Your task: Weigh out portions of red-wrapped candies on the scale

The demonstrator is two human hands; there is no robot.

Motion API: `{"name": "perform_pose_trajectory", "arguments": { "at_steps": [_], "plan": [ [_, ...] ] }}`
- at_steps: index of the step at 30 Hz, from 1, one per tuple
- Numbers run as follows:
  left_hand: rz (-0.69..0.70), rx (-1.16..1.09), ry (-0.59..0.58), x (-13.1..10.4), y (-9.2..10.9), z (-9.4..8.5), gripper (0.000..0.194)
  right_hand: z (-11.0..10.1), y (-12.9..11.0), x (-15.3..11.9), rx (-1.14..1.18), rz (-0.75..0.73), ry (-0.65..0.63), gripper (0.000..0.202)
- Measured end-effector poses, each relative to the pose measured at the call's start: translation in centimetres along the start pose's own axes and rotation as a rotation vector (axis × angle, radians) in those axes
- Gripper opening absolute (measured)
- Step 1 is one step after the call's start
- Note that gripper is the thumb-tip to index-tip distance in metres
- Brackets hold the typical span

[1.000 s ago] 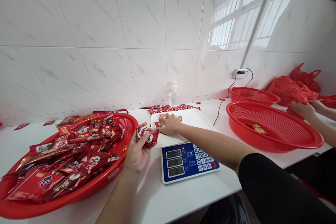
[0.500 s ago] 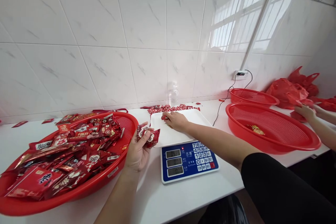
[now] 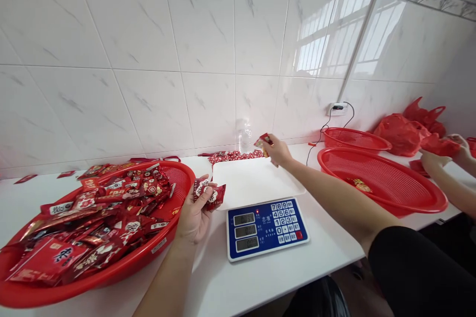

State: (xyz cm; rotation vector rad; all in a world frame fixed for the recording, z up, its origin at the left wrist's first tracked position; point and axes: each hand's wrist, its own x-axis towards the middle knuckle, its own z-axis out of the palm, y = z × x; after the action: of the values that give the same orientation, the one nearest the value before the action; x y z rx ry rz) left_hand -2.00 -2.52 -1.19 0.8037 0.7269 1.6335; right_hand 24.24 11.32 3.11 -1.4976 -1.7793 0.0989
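Head view: red basket (image 3: 181, 176) on the left of the desk (image 3: 211, 272), heaped with red packs (image 3: 48, 260). Left grip (image 3: 194, 219) is closed round a dark red pack (image 3: 212, 194) just beside it. Then the blue scale (image 3: 267, 230) with its white pan (image 3: 256, 178), and the right grip's (image 3: 279, 150) pinching something red and gold (image 3: 263, 140) up near the pan's far edge. Further right, a red tub (image 3: 390, 204) and someone else's hands (image 3: 436, 161) on a red bag (image 3: 441, 145).

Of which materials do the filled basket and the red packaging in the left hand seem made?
Filled basket: likely moulded plastic, glossy; smooth rim, perforated wall. Red packaging: probably thin printed film with slight sheen, visibly creased; whether foil-lined is unclear.
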Motion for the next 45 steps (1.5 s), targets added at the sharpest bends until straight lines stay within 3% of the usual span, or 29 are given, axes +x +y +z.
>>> {"name": "perform_pose_trajectory", "arguments": {
  "at_steps": [6,10,14,17,20,24,27,29,31,36,41,45],
  "plan": [
    [-0.008,0.001,-0.011,0.1,-0.1,0.1,0.046,-8.5,8.1,-1.0,-0.101,0.243,0.144,0.034],
    [-0.008,0.010,-0.016,0.2,0.0,0.3,0.044,-13.0,13.5,-3.0,-0.228,0.413,0.154,0.029],
    [0.003,0.026,-0.031,0.5,0.0,0.3,0.046,-15.4,17.0,-4.8,-0.295,0.533,0.049,0.029],
    [0.006,0.036,-0.031,0.7,-0.1,0.3,0.047,-15.9,17.4,-5.6,-0.303,0.524,0.016,0.029],
    [0.017,0.066,-0.026,0.6,-0.3,0.4,0.048,-15.0,15.8,-6.2,-0.268,0.398,0.050,0.031],
    [0.041,0.144,0.023,0.4,-0.2,1.2,0.051,-11.3,11.3,-8.4,-0.152,0.157,0.099,0.036],
    [0.045,0.207,0.030,0.5,0.2,2.4,0.053,-7.6,7.4,-11.7,-0.059,-0.047,0.111,0.027],
    [0.052,0.276,-0.019,1.0,0.3,3.1,0.052,-5.3,4.9,-14.4,0.055,-0.300,0.175,0.021],
    [0.066,0.384,-0.081,1.8,0.0,3.8,0.049,-3.4,2.7,-17.0,0.176,-0.428,0.221,0.018],
    [0.081,0.741,-0.219,4.8,-1.7,4.8,0.042,-0.2,-0.5,-21.9,0.413,-0.488,0.200,0.026],
    [0.142,1.019,-0.214,7.1,-1.8,5.2,0.051,1.2,-1.1,-24.5,0.521,-0.500,0.144,0.029],
    [0.167,1.146,-0.341,7.8,-1.2,5.3,0.057,1.8,-1.3,-25.4,0.548,-0.533,0.073,0.029]
  ]
}}
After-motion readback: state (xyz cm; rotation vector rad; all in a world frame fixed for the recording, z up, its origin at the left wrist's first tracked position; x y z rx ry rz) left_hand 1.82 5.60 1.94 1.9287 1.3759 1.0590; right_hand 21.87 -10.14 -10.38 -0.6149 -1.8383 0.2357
